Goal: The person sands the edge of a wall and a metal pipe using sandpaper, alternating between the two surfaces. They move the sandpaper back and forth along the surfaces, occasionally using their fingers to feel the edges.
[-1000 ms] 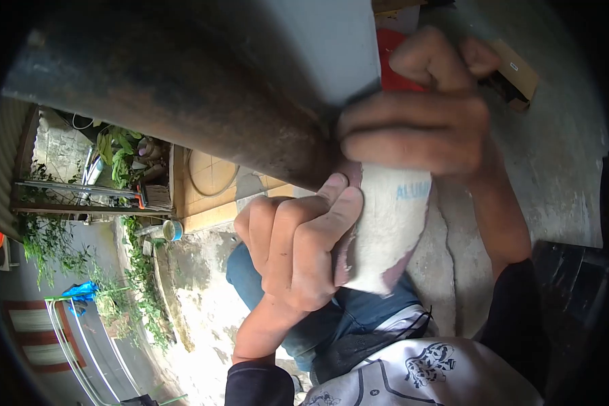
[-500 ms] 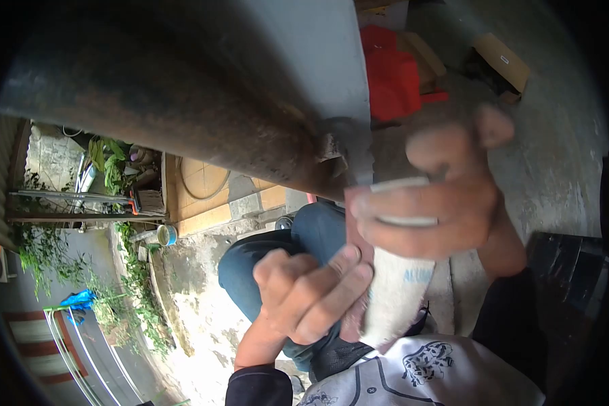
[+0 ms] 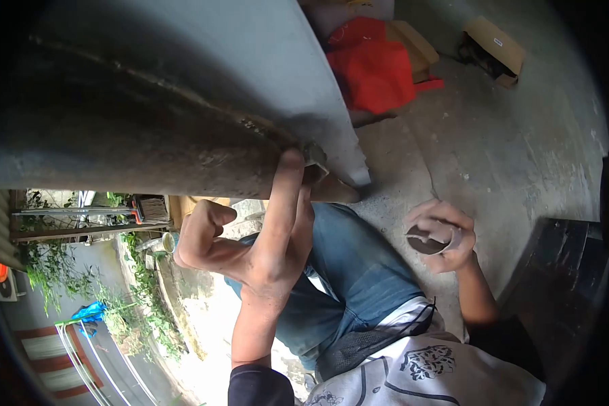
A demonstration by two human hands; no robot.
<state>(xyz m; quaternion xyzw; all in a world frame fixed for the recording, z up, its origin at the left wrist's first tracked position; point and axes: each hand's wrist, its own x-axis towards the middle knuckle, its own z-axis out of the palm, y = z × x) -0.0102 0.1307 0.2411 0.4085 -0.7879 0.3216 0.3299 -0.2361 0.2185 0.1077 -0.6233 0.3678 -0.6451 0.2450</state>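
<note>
My left hand (image 3: 267, 247) reaches up to a dark, rust-stained metal piece (image 3: 149, 145). Its forefinger is stretched out with the tip against the metal's lower end, close to a small bracket-like part (image 3: 314, 162). That hand holds nothing. A pale sheet-metal panel (image 3: 284, 74) runs along the upper side of the dark piece. Lower and to the right, away from the metal, my right hand (image 3: 457, 230) is closed on a curled piece of sandpaper (image 3: 430, 242). The sandpaper's printed backing does not show clearly from here.
Red cloth (image 3: 372, 68) and an open cardboard box (image 3: 494, 51) lie on the concrete floor (image 3: 453, 149). A black box-like object (image 3: 561, 271) stands at the right. My bent knees, in jeans (image 3: 358, 257), are below the metal. Plants (image 3: 142, 284) grow at the left.
My left hand has let go of the sandpaper and moved up to the metal. My right hand has drawn down and right with the sandpaper, which is now curled. The view has shifted slightly.
</note>
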